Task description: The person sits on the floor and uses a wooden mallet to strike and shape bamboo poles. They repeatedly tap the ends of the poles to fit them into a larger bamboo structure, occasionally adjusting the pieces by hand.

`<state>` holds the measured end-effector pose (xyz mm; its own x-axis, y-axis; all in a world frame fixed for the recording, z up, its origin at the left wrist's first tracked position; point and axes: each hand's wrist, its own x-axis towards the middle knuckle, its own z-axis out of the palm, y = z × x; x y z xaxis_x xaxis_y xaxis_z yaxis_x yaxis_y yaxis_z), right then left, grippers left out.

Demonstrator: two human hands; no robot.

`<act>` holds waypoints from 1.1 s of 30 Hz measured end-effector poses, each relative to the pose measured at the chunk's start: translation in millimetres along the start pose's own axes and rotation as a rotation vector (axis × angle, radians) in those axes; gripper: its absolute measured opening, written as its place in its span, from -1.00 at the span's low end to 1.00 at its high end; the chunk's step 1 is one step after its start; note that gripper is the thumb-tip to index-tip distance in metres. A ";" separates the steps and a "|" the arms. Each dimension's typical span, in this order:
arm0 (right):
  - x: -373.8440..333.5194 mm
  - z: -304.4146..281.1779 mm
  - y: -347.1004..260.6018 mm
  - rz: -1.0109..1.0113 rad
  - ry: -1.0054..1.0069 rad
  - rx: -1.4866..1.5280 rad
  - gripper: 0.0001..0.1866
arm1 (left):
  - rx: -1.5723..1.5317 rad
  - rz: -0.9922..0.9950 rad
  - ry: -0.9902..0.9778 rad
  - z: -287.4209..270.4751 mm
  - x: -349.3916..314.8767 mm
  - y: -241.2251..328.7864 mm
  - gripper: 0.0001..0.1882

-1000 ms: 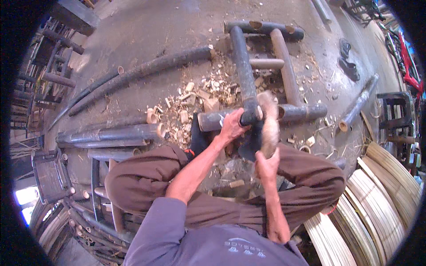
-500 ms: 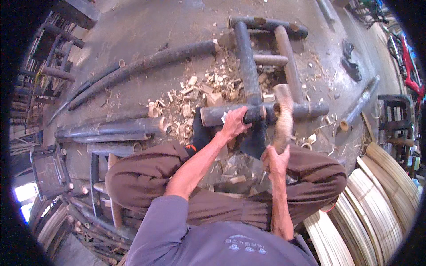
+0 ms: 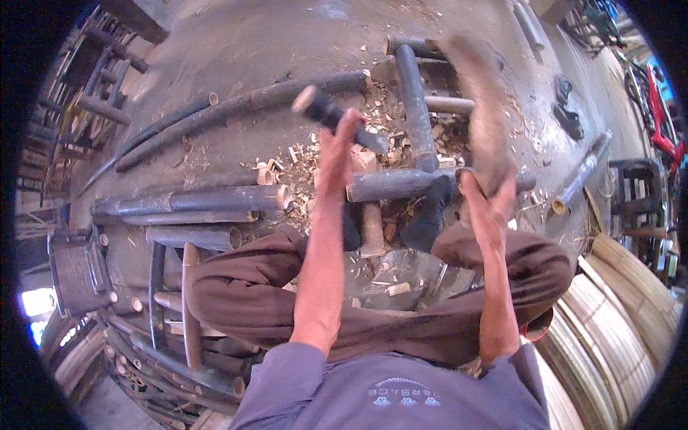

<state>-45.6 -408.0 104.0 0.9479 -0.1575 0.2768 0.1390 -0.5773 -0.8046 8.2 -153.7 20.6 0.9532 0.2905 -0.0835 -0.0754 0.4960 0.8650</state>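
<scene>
Mallet [image 3: 481, 107] motion-blurred, raised over bamboo frame [image 3: 419, 136], right hand [image 3: 487, 204] clenched on handle | dark tool [image 3: 337, 118] gripped in left hand [image 3: 337, 154], tip hard to read | feet partly hide crossbar [image 3: 401, 183] | grey concrete floor [image 3: 236, 50], pale chips [image 3: 315, 154] | round dark poles [image 3: 193, 201] left, pale strips [image 3: 616, 337] right

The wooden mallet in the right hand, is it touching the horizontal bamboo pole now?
Apart. The head view shows the wooden mallet raised in the right hand, its blurred head well above the horizontal bamboo pole.
</scene>
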 end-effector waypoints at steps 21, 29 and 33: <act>-19.6 60.8 -59.7 -0.180 -0.354 0.208 -0.23 | -0.104 -0.062 0.261 -115.4 -92.1 -66.6 -0.73; -22.0 62.4 -64.1 -0.213 -0.405 0.153 -0.22 | -0.001 -0.034 0.176 -127.7 -74.7 -64.9 -0.79; -18.0 62.8 -68.0 -0.302 -0.433 0.146 -0.24 | -0.023 -0.126 0.308 -127.0 -72.5 -72.1 -0.75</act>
<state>-54.1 -315.6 120.7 0.8867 0.3601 0.2901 0.4325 -0.4240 -0.7957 -92.6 -106.6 -98.5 0.8224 0.4577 -0.3379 0.0279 0.5608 0.8275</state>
